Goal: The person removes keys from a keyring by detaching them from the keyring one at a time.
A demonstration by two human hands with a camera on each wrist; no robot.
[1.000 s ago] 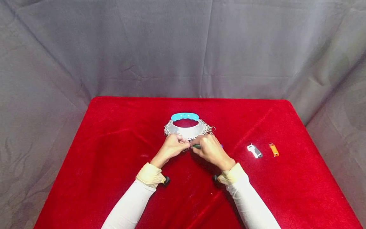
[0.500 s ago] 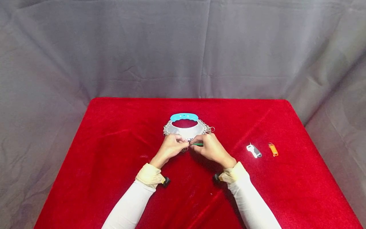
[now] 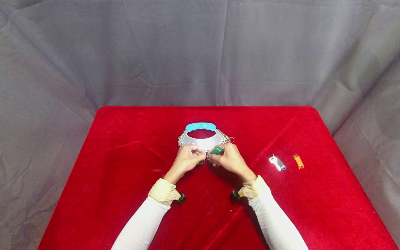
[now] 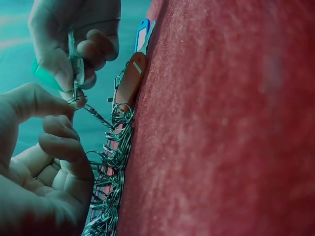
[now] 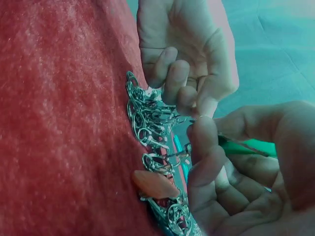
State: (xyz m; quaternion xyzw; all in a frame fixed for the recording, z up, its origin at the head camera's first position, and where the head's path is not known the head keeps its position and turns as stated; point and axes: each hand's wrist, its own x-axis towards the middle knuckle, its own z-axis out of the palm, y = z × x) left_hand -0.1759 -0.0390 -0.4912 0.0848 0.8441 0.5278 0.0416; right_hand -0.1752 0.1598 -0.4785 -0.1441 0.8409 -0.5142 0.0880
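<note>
A silver key-holder plate (image 3: 206, 143) with a light-blue grip (image 3: 200, 127) lies near the table's middle. Metal split rings (image 5: 140, 118) with clips line its edge. At the near edge, my left hand (image 3: 187, 159) pinches a small split ring (image 4: 78, 101) between thumb and index finger. Opposite it, my right hand (image 3: 230, 158) holds a green key tag (image 3: 216, 150) together with a key (image 4: 74, 45), fingertips right at the ring. In the left wrist view, a brown-orange tag (image 4: 130, 82) and a blue tag (image 4: 142, 35) hang beside the plate's edge.
To the right on the red cloth (image 3: 312, 201) lie a dark grey tag with a white key (image 3: 276, 163) and an orange key tag (image 3: 299, 162). Grey curtains (image 3: 175, 52) stand behind the table and at both sides.
My right hand has turned the green tag from edge-on to broad face up. The left hand keeps its pinch in nearly the same place.
</note>
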